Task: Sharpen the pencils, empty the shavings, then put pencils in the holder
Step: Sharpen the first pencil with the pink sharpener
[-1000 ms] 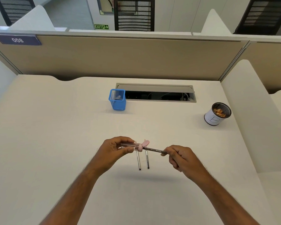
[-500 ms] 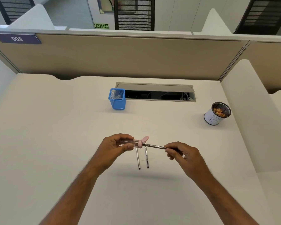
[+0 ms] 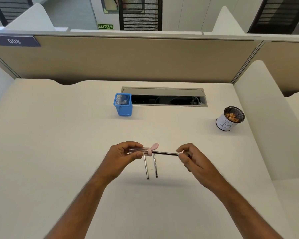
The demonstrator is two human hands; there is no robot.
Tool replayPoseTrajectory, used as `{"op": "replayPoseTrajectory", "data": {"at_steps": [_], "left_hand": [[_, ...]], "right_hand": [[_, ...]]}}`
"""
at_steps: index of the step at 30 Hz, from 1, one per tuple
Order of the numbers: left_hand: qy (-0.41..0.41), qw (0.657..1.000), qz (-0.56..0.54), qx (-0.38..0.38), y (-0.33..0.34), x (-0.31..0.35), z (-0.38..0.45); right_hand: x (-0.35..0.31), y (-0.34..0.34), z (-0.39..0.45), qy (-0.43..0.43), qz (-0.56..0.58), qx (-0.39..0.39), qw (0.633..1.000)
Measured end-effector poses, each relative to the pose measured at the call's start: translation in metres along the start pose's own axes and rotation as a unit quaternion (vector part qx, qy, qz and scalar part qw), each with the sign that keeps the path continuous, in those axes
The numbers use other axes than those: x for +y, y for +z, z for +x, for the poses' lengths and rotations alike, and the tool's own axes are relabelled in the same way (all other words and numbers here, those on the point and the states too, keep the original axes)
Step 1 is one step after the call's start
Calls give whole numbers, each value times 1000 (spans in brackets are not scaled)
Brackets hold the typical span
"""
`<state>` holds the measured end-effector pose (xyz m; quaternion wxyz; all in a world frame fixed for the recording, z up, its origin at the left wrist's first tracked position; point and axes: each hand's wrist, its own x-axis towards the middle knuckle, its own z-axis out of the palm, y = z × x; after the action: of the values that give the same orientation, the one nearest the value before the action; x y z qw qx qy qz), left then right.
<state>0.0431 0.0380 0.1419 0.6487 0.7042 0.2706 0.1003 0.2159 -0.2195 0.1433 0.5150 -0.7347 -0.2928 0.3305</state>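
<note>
Midway, left hand (image 3: 123,153) grips the sharpener (image 3: 141,151), right hand (image 3: 191,158) pinches a pencil (image 3: 166,153) in it; two pencils (image 3: 151,167) wait on the bench (image 3: 59,135), holder (image 3: 123,104) unfilled.

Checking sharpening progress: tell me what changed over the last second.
Little. The right hand re-gripped the pencil: a second ago the fingers were curled around it, now they are looser, pinching its end. The left hand holds the sharpener as before, pencil still inserted. The two pencils on the desk, the holder and the cup stayed put.
</note>
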Motion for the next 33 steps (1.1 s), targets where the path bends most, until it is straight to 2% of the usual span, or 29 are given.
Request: {"op": "replayPoseTrajectory", "data": {"at_steps": [3, 9, 12, 18, 23, 27, 33], "left_hand": [[3, 1000, 0, 2, -1, 1, 1], [7, 1000, 2, 1, -3, 3, 0], [12, 1000, 10, -6, -4, 5, -1], [7, 1000, 8, -22, -2, 1, -2], [3, 1000, 14, -13, -3, -1, -1], [-2, 1000, -3, 1, -2, -2, -2], [-4, 1000, -6, 1, -3, 1, -1]], "right_hand": [[0, -2, -1, -13, -57, 11, 998], [-1, 2, -2, -69, -102, 82, 989], [-1, 2, -4, -62, -75, 64, 993], [-4, -1, 2, 27, 11, 26, 999], [-7, 1, -1, 2, -23, 16, 1000], [-10, -2, -5, -11, 3, 6, 1000], [-10, -4, -5, -38, -35, 58, 997]]}}
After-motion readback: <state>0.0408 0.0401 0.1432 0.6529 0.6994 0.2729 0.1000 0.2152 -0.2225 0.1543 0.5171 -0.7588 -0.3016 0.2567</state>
